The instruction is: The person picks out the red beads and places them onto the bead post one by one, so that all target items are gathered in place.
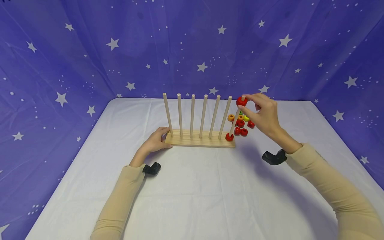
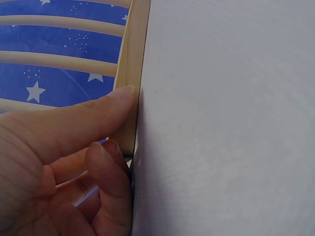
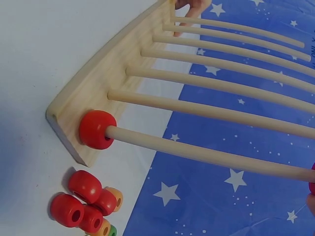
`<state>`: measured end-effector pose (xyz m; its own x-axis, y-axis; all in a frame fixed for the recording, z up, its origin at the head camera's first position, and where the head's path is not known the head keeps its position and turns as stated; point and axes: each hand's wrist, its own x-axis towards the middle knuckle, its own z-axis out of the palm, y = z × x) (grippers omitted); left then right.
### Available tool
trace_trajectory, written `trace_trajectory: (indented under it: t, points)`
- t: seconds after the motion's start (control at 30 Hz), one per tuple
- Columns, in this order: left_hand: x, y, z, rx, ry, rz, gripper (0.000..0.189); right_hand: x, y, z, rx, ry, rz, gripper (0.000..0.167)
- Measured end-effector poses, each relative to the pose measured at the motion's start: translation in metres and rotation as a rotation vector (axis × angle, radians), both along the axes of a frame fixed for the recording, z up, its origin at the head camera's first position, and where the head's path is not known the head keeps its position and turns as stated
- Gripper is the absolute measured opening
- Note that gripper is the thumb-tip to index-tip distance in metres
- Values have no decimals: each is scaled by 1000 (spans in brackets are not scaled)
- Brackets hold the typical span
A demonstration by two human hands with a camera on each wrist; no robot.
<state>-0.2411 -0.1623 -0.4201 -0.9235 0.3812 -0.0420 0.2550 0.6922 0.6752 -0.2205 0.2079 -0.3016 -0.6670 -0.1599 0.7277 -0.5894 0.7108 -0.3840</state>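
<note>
A wooden base (image 1: 198, 143) with several upright pegs stands on the table. My left hand (image 1: 155, 140) grips its left end, the thumb (image 2: 106, 112) along the front edge and the other fingers curled at the corner. With thumb and fingertips my right hand (image 1: 265, 115) pinches a red bead (image 1: 241, 102) around the top of the rightmost peg (image 3: 211, 155), whose tip pokes out above it. Another red bead (image 3: 97, 129) sits at the foot of that same peg. In the right wrist view the pinched bead shows only at the right edge.
Behind and right of the base lies a loose group of beads: several red beads (image 1: 244, 132), orange beads (image 1: 230, 117), a yellow bead (image 1: 246, 118) and a green one. A white cloth (image 1: 192, 200) covers the table; a starry blue curtain (image 1: 168, 43) hangs behind.
</note>
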Motion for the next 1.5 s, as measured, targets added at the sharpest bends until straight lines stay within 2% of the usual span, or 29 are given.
trace_trajectory:
  t: [0.23,0.83,1.3,1.5]
  points:
    - [2,0,1,8,2,-12,77,2,1,-5,13,0,6,33]
    - [4,0,2,3,-9,1,77,2,1,-19,106,-105,32,22]
    - [2,1,3,12,1,2,77,0,3,-41,177,-166,16,25]
    - [2,1,1,20,-4,6,76,-1,3,-53,206,-206,16,21]
